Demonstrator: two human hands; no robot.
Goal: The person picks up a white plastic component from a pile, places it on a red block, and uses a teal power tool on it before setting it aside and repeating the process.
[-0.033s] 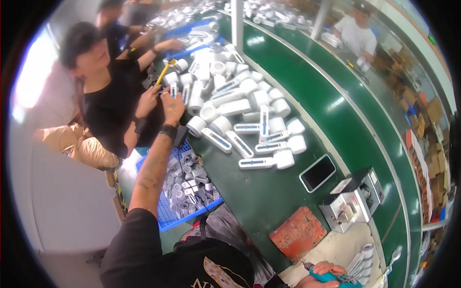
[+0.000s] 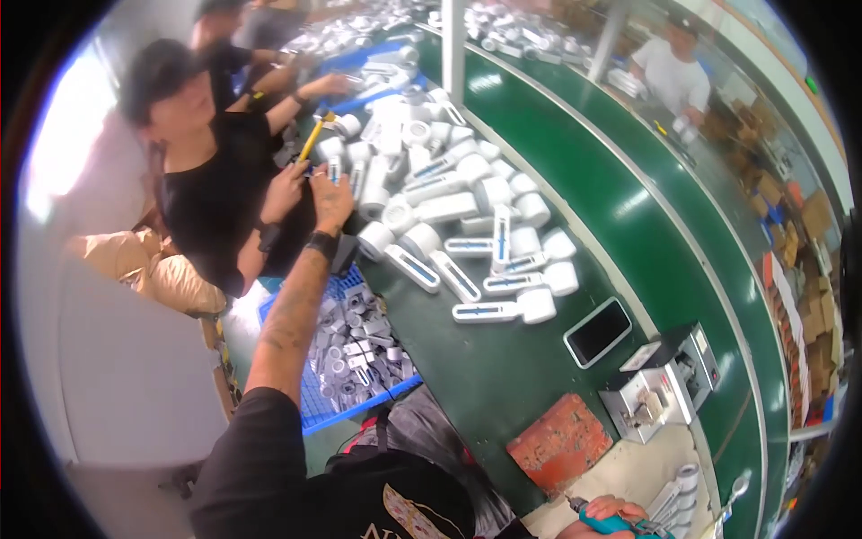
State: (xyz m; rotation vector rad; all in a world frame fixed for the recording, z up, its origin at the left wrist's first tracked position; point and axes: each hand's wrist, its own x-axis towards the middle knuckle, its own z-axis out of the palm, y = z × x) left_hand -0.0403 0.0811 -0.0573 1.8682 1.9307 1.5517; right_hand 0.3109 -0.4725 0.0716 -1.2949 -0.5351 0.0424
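Observation:
My left arm stretches forward to the near left side of a heap of white plastic parts. There my left hand (image 2: 332,202) has its fingers closed on a white plastic part (image 2: 334,170) with a blue-lined slot; the fingers partly cover it. Low at the right, my right hand (image 2: 603,516) wraps around a teal power screwdriver (image 2: 618,524), its bit pointing left toward a worn red block (image 2: 561,440). The picture's lower edge cuts off part of the tool. More white parts with round heads (image 2: 446,208) lie in the heap beyond my left hand.
A co-worker (image 2: 202,171) stands at the left, holding a yellow-handled tool (image 2: 312,136). Below my left forearm is a blue basket (image 2: 337,418) of grey pieces. A phone (image 2: 597,332) and a metal fixture (image 2: 648,400) lie on the right, beside the green conveyor (image 2: 611,193).
The scene sits slightly farther right in the picture. My left hand stays at the same white part, and my right hand still grips the power screwdriver.

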